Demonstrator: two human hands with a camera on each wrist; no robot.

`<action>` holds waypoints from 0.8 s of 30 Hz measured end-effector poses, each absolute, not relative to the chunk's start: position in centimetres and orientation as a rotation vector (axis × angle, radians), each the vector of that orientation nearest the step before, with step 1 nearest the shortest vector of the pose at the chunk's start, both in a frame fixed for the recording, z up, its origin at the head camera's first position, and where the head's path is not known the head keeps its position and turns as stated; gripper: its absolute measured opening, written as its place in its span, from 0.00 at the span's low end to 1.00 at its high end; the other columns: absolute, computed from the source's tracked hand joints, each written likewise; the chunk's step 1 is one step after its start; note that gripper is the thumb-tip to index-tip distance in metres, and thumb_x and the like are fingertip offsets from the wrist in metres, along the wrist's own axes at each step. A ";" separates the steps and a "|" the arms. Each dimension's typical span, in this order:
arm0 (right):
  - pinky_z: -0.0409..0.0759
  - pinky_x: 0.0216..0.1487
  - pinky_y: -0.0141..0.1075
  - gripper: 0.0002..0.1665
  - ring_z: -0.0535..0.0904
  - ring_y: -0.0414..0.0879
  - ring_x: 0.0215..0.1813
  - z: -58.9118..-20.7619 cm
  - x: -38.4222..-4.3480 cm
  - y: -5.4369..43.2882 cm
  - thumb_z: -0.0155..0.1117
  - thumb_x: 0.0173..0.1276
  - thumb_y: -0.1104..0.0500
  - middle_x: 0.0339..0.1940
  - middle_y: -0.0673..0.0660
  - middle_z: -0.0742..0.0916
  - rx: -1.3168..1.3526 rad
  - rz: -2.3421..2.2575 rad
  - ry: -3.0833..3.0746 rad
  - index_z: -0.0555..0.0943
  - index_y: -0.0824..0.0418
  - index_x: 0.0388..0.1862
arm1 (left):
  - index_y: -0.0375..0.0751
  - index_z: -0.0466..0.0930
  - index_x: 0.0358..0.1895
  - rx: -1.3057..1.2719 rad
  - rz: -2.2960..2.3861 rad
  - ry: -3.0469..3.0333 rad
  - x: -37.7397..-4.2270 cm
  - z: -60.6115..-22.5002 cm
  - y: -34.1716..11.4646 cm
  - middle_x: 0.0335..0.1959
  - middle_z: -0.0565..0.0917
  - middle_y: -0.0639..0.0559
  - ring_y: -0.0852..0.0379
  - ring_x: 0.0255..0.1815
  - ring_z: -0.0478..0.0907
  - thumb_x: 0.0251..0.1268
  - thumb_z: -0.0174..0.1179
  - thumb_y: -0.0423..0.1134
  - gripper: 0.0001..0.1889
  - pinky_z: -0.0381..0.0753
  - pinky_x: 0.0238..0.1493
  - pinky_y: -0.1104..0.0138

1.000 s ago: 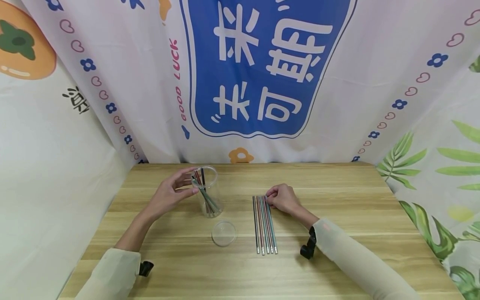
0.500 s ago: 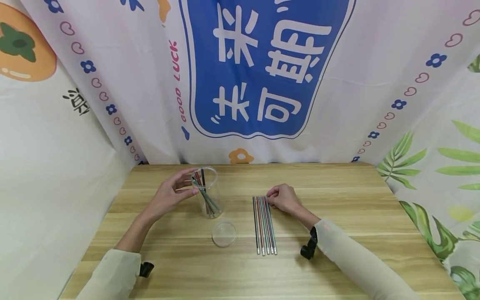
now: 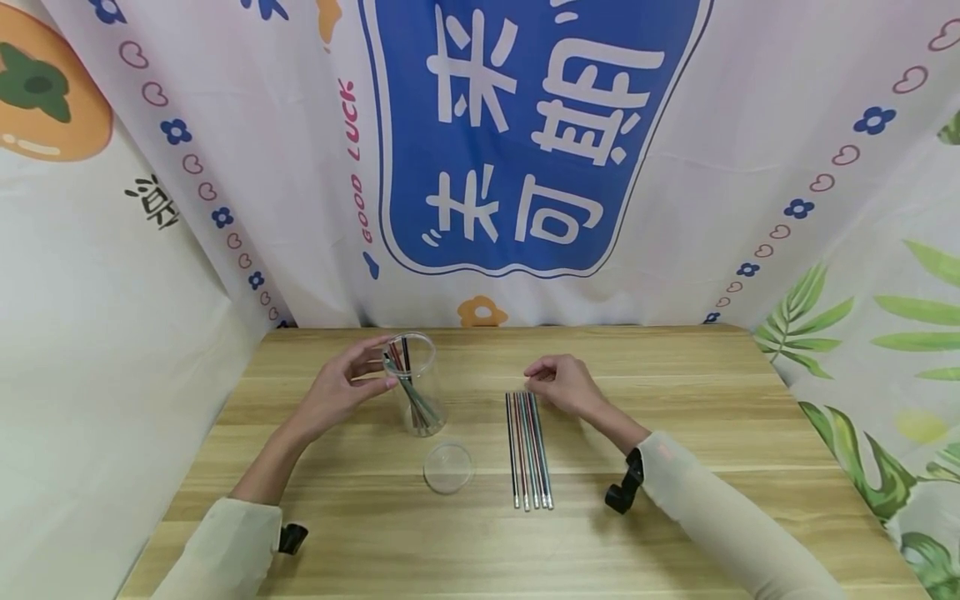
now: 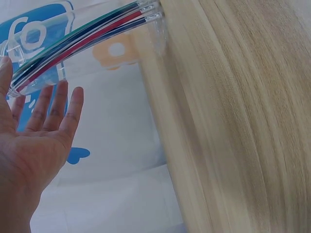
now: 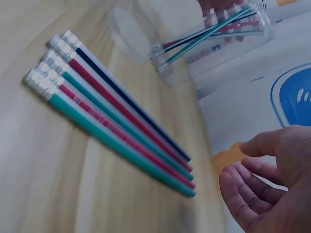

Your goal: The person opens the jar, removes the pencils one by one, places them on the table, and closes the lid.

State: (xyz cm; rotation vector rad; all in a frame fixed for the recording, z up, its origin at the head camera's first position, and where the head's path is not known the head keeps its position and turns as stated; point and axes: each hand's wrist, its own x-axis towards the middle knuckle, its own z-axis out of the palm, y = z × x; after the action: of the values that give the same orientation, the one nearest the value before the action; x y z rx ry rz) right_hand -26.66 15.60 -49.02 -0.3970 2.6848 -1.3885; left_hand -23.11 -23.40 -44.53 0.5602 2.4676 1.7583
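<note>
A clear cylindrical jar (image 3: 433, 398) stands upright on the table, with several pencils (image 5: 209, 36) leaning inside it. My left hand (image 3: 341, 382) holds the jar near its rim, thumb on one side and fingers behind. To the right, several pencils (image 3: 529, 450) in dark blue, red and green lie side by side in a row, eraser ends toward me. My right hand (image 3: 566, 385) hovers just above the far ends of that row. Its fingers (image 5: 243, 191) are loosely bent, the thumb apart from them, and nothing is between them.
A round clear lid (image 3: 447, 468) lies flat between the jar and the pencil row. The wooden table (image 3: 360, 533) ends at a printed cloth (image 3: 300, 167) hanging behind it, with more cloth at both sides.
My right hand has let go at the far end of the pencil row, lifting and moving slightly away. The rightmost pencil sits closer against the others. My left hand and the jar stay put.
</note>
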 end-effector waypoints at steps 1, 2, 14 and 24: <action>0.86 0.40 0.32 0.11 0.85 0.44 0.40 -48.7 -26.6 15.5 0.73 0.70 0.63 0.38 0.53 0.91 -0.436 -1.386 2.684 0.89 0.67 0.49 | 0.45 0.69 0.79 0.558 1.757 2.467 -23.1 -44.5 -23.4 0.67 0.79 0.33 0.34 0.68 0.77 0.71 0.71 0.34 0.35 0.85 0.58 0.69; 0.86 0.41 0.32 0.11 0.85 0.44 0.40 -48.3 -26.6 15.3 0.73 0.70 0.63 0.39 0.53 0.91 -0.471 -1.388 2.679 0.89 0.67 0.49 | 0.45 0.69 0.79 0.556 1.756 2.466 -23.1 -44.5 -23.4 0.67 0.79 0.33 0.34 0.68 0.77 0.71 0.71 0.34 0.35 0.86 0.58 0.69; 0.89 0.47 0.32 0.10 0.88 0.47 0.46 -44.6 -25.8 12.8 0.73 0.71 0.65 0.44 0.57 0.92 -0.776 -1.457 2.589 0.89 0.63 0.49 | 0.46 0.69 0.79 0.541 1.750 2.478 -23.1 -44.5 -23.5 0.67 0.80 0.34 0.35 0.68 0.77 0.71 0.71 0.35 0.35 0.84 0.59 0.69; 0.89 0.54 0.38 0.10 0.88 0.46 0.48 -42.2 -25.3 10.3 0.73 0.72 0.63 0.46 0.58 0.92 -1.007 -1.410 2.568 0.89 0.64 0.50 | 0.45 0.69 0.79 0.546 1.755 2.463 -23.1 -44.5 -23.4 0.67 0.80 0.34 0.34 0.69 0.77 0.71 0.71 0.35 0.35 0.85 0.58 0.69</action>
State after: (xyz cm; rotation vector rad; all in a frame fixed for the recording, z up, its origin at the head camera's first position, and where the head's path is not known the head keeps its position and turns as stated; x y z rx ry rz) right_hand -25.30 10.32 -42.23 -1.0068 2.5679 -1.4103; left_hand -23.05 -23.44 -44.50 0.5457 2.4628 1.7554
